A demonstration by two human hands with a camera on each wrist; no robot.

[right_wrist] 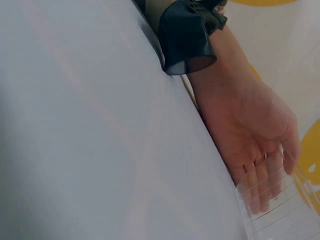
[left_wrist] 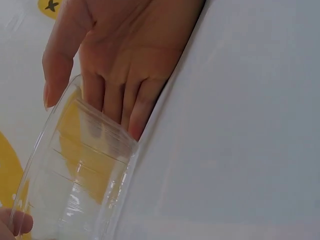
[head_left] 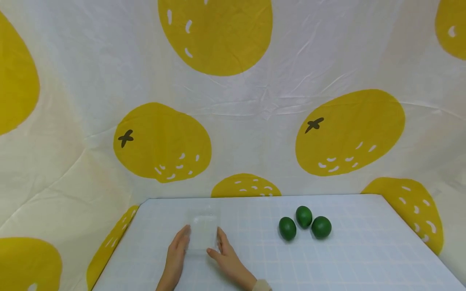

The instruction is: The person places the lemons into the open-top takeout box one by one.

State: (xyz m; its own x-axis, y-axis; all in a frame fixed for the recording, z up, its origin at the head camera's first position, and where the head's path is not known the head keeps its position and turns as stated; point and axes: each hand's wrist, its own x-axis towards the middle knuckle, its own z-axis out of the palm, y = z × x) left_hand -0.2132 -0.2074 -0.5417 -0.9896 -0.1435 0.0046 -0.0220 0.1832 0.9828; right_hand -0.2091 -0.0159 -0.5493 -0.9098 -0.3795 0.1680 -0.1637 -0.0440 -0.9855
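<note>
A clear plastic box (head_left: 203,232), rectangular and see-through, sits on the table with my hands on either side. My left hand (head_left: 177,245) lies along its left wall; the left wrist view shows the fingers (left_wrist: 114,95) nearly straight against the outside and the thumb by the rim. On the opposite side, my right hand (head_left: 228,256) has its extended fingers (right_wrist: 260,187) along the wall, seen partly through the plastic. The right thumb reaches the box's near right corner. Nothing shows inside the box (left_wrist: 90,170).
Three dark green, egg-shaped fruits (head_left: 303,217) lie grouped to the right of the box. The table (head_left: 255,262) has a pale checked cover. Behind and beside it hangs a white cloth (head_left: 251,141) printed with big yellow fruit. A dark strap mount (right_wrist: 187,40) is on the right wrist.
</note>
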